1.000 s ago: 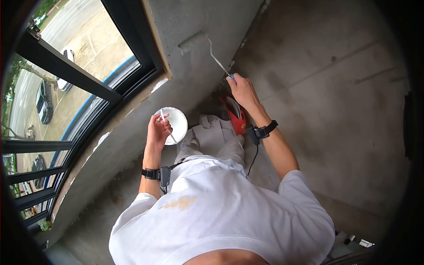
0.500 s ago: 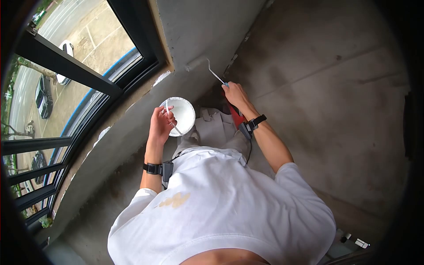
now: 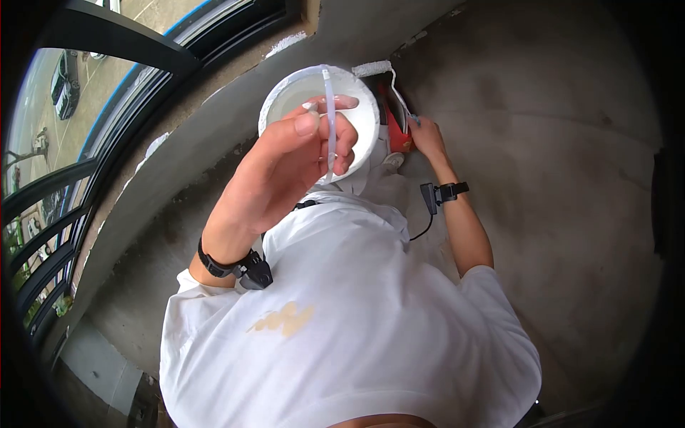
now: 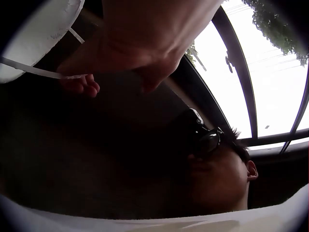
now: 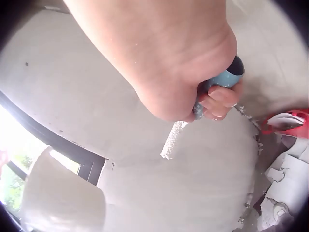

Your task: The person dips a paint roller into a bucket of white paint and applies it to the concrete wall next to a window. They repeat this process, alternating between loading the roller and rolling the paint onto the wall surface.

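In the head view the left hand (image 3: 285,153) has its fingers curled round the pale strap handle (image 3: 330,121) of a white bucket (image 3: 270,107), which hangs in front of the body. White paint shows inside the bucket and on the fingertips. Farther right, the right hand (image 3: 427,137) grips the blue handle of a paint roller (image 3: 371,68), whose white sleeve lies just beyond the bucket's rim. The right wrist view shows the fingers wrapped round that blue handle (image 5: 226,79). In the left wrist view the strap (image 4: 34,70) runs from the bucket (image 4: 48,29) to the hand.
A red bag (image 3: 399,135) stands on the floor beside the feet, right of the bucket. The grey wall (image 3: 357,28) and a dark-framed window (image 3: 143,43) run along the left. Concrete floor (image 3: 542,178) spreads to the right. Light sheets (image 5: 294,179) lie near a shoe.
The left hand and bucket have come up and right, looking larger. The roller has left the wall and stands beside the bucket, the right hand having shifted right. The view has tilted away from the window.
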The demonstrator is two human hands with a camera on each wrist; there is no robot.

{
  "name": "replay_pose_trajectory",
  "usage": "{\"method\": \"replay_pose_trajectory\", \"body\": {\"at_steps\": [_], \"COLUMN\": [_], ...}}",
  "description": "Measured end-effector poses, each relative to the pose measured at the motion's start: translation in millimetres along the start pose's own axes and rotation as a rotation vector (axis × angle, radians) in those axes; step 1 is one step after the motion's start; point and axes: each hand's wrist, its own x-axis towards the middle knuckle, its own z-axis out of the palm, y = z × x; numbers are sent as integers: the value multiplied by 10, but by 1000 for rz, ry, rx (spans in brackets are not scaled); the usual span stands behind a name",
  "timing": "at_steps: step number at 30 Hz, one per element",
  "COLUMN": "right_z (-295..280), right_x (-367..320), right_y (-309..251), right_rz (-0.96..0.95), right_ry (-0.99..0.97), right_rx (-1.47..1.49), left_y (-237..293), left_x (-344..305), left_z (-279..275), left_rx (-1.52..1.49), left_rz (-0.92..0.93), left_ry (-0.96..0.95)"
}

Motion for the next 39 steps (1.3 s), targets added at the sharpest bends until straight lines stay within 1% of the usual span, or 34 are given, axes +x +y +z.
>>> {"method": "replay_pose_trajectory", "body": {"at_steps": [1,2,3,4,6,7,9,10,12,13,14,15,16,18,19,20,22,23,25,27,29,31,35,37,38,39], "right_z": [-43,-102,-140,-136,-67,-66,29,60,104,92,83,53,14,-72,-167,-290,-493,-594,-723,-821,-928,-941,-1244,-1298,-1317,-1372], "right_x": [-68,-148,-237,-310,-418,-473,-514,-537,-654,-744,-783,-817,-874,-993,-1069,-1146,-1326,-1391,-1498,-1603,-1716,-1760,-2047,-2137,-2130,-2146], "right_y": [24,56,105,208,432,497,742,843,999,1051,1099,1085,1070,1011,877,820,754,712,646,610,600,552,366,327,298,241], "right_rz": [0,125,253,262,189,204,249,287,325,349,368,376,393,545,580,592,648,658,687,705,722,705,675,488,489,433], "right_ry": [-11,-85,-158,-161,-35,-31,2,26,46,53,63,106,128,33,62,88,63,93,80,101,120,111,125,166,177,144], "right_rx": [-2,76,154,154,135,123,114,103,145,184,225,198,205,654,731,741,880,894,974,998,1022,1133,1116,856,861,747], "left_y": [54,102,136,162,216,264,332,298,192,194,221,240,224,145,95,40,-65,-106,-207,-285,-364,-466,-682,-800,-860,-896], "left_x": [-31,-50,-48,-62,-88,-74,-25,-5,50,85,145,216,273,396,463,526,685,775,970,1154,1322,1528,1925,2124,2224,2286], "left_z": [93,173,213,279,408,467,590,617,671,722,741,766,797,820,816,803,788,763,701,685,671,593,561,458,390,399], "left_rx": [24,50,70,66,70,70,-122,-115,10,17,32,50,59,41,52,2,-119,-158,-182,-259,-257,-244,-197,-173,-159,-144], "left_rz": [-9,-22,-48,-57,-59,-66,-200,-206,-80,-91,-149,-204,-216,-245,-259,-267,-275,-293,-327,-344,-372,-399,-468,-492,-505,-521], "left_ry": [-19,-41,-114,-115,-190,-198,-208,-228,-331,-358,-365,-373,-397,-293,-314,-264,-191,-187,-199,-174,-178,-124,-102,-125,-132,-109]}}
